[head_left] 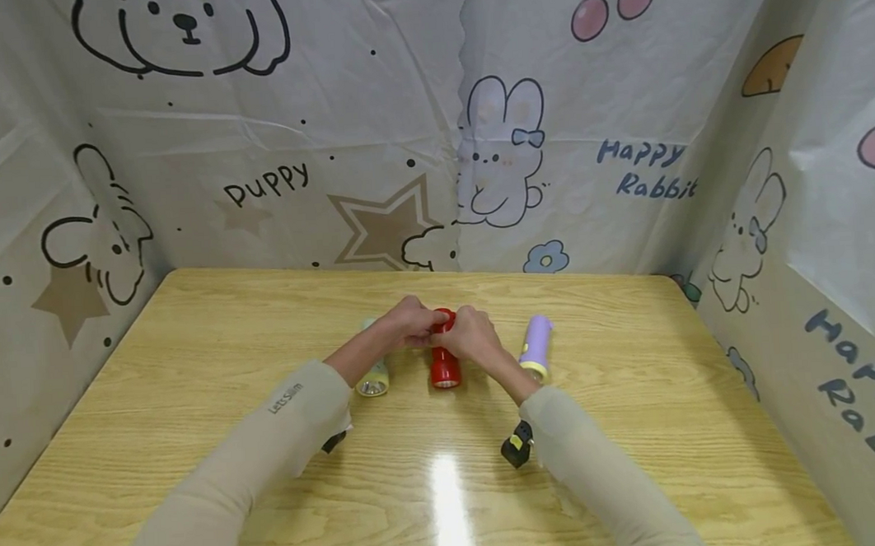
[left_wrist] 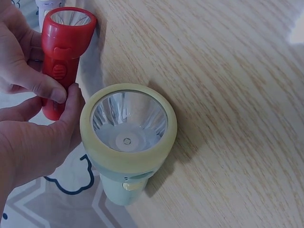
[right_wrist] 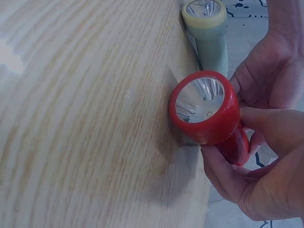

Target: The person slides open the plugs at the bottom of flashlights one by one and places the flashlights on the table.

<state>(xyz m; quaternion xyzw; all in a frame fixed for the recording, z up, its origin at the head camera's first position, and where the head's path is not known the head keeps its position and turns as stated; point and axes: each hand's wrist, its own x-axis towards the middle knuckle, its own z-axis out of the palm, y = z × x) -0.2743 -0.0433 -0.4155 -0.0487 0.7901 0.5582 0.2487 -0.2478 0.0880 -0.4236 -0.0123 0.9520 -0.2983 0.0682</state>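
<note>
A red flashlight (head_left: 446,367) lies on the table between both hands, its lens end facing the person. My left hand (head_left: 410,320) grips its tail end; thumb and fingers close around the red barrel (left_wrist: 53,105) in the left wrist view. The right hand (head_left: 474,334) pinches the barrel nearer the head, as the right wrist view shows with the red lens rim (right_wrist: 204,102). Left of it is a pale green flashlight (left_wrist: 127,156) with a cream rim, partly hidden by the left forearm in the head view. To the right lies a purple flashlight (head_left: 537,342).
Black wrist cameras (head_left: 517,446) hang under the sleeves close over the wooden table (head_left: 247,316). Printed cloth (head_left: 370,128) with cartoon animals stands along the back and both sides. A bright light reflection (head_left: 450,503) shows on the near tabletop.
</note>
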